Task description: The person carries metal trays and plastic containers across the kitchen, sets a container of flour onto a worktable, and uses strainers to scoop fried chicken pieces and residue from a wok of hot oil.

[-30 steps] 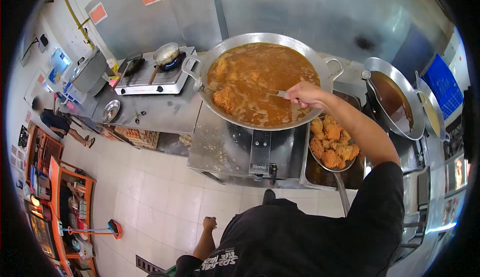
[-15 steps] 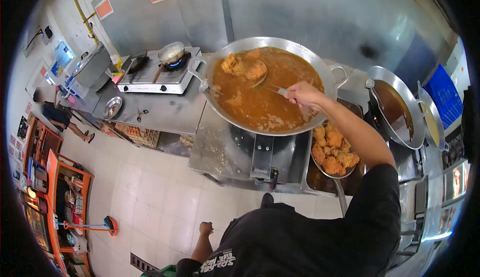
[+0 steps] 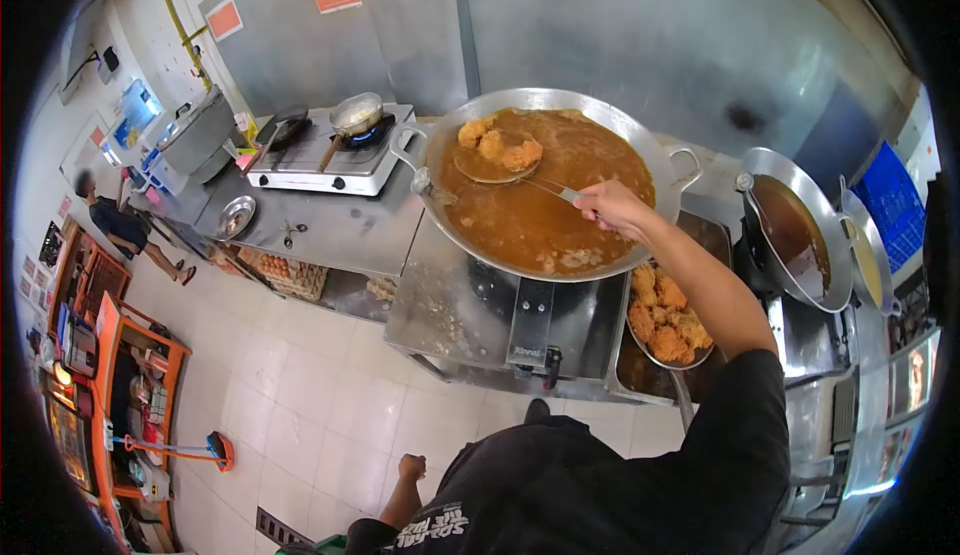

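Beyond the right grip (image 3: 608, 206), strainer (image 3: 480, 168) (handle (image 3: 569, 195) held), fried pieces (image 3: 520, 156) aboard.

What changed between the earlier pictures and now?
The round metal skimmer came up into view from the brown oil, golden-brown fried pieces now gathered on it. The right hand kept its grip; the left hand stayed lowered.

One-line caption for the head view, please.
Right hand holds a skimmer bearing golden fried pieces at a large pan of brown liquid.
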Demonstrator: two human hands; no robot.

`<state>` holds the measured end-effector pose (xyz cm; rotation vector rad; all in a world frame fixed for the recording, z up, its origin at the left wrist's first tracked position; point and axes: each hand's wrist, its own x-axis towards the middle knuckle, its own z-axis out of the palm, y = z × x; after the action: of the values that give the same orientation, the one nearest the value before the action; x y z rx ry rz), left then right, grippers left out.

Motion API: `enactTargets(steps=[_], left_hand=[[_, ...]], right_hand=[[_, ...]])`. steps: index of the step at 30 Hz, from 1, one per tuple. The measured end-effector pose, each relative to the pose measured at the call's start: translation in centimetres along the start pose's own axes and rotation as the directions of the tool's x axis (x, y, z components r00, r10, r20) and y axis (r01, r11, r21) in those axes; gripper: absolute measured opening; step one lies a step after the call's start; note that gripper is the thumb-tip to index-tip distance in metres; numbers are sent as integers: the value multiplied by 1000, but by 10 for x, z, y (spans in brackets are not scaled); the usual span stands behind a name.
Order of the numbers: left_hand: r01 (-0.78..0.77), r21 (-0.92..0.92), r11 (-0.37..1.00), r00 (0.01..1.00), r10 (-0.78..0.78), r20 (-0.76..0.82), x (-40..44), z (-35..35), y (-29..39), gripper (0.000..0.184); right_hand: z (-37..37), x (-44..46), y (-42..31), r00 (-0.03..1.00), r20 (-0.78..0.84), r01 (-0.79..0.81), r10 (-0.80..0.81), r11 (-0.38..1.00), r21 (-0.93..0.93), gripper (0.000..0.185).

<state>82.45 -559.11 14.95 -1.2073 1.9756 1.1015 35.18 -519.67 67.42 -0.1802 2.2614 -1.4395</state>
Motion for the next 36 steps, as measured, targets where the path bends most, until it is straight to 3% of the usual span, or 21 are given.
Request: enactTargets(steps=[4, 7, 8, 10, 13, 18, 24, 27, 30, 33, 36], left_hand=[[57, -192, 980, 996, -68, -54, -16, -5, 10, 25], [-87, 84, 993, 996, 88, -11, -23, -12, 11, 25], [-71, 105, 992, 997, 72, -5, -20, -10, 10, 27], [2, 48, 999, 999, 0, -41, -14, -4, 2, 33], [-18, 80, 997, 987, 30, -156, -40, -14, 15, 36], [33, -2, 999, 993, -33, -113, -60, -22, 27, 40], [19, 57, 998, 991, -11, -131, -70, -26, 15, 41], [4, 160, 987, 998, 6, -60, -73, -25, 3, 41], [28, 61, 998, 991, -20, -133, -75, -26, -11, 42], [-34, 169, 985, 985, 62, -162, -70, -19, -31, 41], [11, 101, 995, 974, 12, -227, -77, -20, -46, 39]], right_hand=[[-7, 0, 13, 1000, -7, 11, -11, 1000, 11, 13], [-7, -12, 16, 998, -24, 64, -63, 997, 35, 14], [-7, -18, 15, 994, -14, 106, -106, 993, 45, 15], [-1, -27, 5, 996, -52, 68, -67, 998, 14, 20], [0, -40, -3, 995, -81, 55, -58, 998, -37, 21], [-14, -61, 9, 995, -52, 85, -84, 996, 15, 11], [-13, -83, 12, 994, -83, 73, -70, 997, 31, 13], [-14, -85, 22, 993, -87, 89, -85, 995, 46, 13], [-8, -96, 23, 992, -111, 70, -63, 995, 68, 13], [-3, -104, 25, 993, -109, 59, -48, 993, 98, 13], [1, -108, 24, 993, -106, 72, -60, 990, 119, 14]])
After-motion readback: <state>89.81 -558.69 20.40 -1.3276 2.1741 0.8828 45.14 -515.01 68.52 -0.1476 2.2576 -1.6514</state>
